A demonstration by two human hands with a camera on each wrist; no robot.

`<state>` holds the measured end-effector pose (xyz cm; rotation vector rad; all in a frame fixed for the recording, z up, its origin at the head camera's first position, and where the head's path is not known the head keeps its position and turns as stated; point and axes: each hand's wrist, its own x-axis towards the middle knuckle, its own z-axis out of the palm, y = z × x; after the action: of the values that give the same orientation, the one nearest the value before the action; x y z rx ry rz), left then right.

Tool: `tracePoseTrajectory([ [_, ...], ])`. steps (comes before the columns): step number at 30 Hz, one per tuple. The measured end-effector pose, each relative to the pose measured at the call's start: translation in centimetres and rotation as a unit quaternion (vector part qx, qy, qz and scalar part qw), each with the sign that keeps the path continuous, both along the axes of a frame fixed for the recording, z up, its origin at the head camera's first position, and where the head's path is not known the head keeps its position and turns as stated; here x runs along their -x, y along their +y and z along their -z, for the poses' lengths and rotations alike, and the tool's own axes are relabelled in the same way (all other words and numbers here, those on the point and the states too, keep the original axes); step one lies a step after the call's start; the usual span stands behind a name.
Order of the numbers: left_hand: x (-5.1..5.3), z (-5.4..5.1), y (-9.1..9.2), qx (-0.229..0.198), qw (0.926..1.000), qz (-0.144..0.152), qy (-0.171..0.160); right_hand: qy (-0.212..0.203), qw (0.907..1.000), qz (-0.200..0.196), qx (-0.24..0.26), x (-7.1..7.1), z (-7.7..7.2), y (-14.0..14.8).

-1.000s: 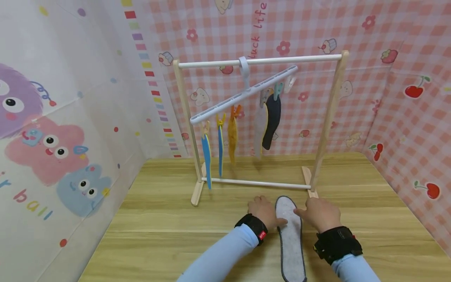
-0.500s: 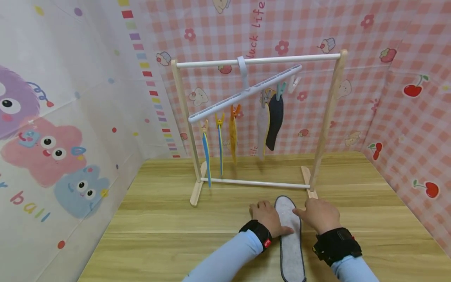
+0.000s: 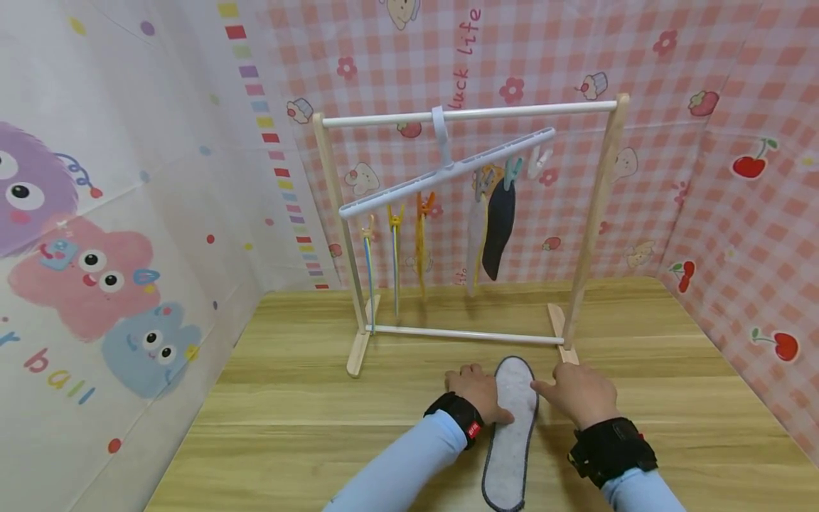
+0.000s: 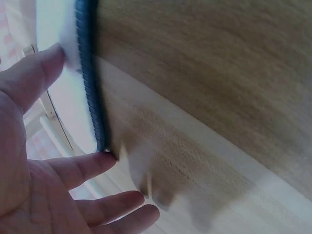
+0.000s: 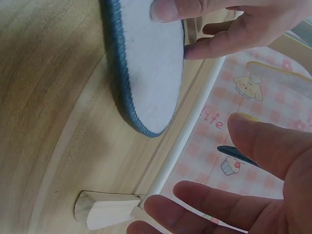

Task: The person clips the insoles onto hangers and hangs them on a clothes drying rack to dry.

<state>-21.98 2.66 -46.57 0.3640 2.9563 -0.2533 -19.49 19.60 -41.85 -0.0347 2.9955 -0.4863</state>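
A light grey insole (image 3: 512, 427) with dark stitched edging lies on the wooden table in front of the rack. My left hand (image 3: 475, 391) pinches its left edge, the thumb on the felt face and the index finger at the side, as the left wrist view shows with the thumb (image 4: 46, 68) over the edging. My right hand (image 3: 579, 391) is just right of the insole's far end. Seen from the right wrist, that hand (image 5: 253, 190) has its fingers spread and nothing in it; a gap separates it from the insole (image 5: 151, 73).
Behind stands a wooden rack (image 3: 591, 235) with a white top bar. From it hangs a tilted clip hanger (image 3: 441, 173) with several insoles in coloured clips, including a black one (image 3: 499, 231). A white clip (image 3: 538, 162) at its right end holds nothing.
The insole's near end has swung left, and the left hand has shifted slightly left with it. The right hand stays put. The hanger has turned, so the left insoles show edge-on.
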Motion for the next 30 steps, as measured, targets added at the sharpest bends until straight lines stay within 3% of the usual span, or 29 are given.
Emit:
tracePoseTrajectory([
  [9, 0.43, -0.09, -0.42, -0.045, 0.999, -0.005, 0.005, 0.005, 1.0, 0.001, 0.001, -0.05, 0.33, 0.08],
  [18, 0.45, -0.36, -0.21, -0.044, 0.9989, 0.018, 0.0, 0.002, 1.0, 0.005, 0.004, -0.18, 0.4, -0.16],
  [25, 0.09, -0.68, -0.04, -0.051, 0.9986, 0.012, -0.004, -0.002, 1.0, 0.005, 0.0, -0.16, 0.33, -0.24],
  [30, 0.21, 0.03, 0.02, -0.056, 0.9983, 0.013, 0.014, 0.002, 1.0, 0.002, -0.001, -0.18, 0.41, -0.27],
])
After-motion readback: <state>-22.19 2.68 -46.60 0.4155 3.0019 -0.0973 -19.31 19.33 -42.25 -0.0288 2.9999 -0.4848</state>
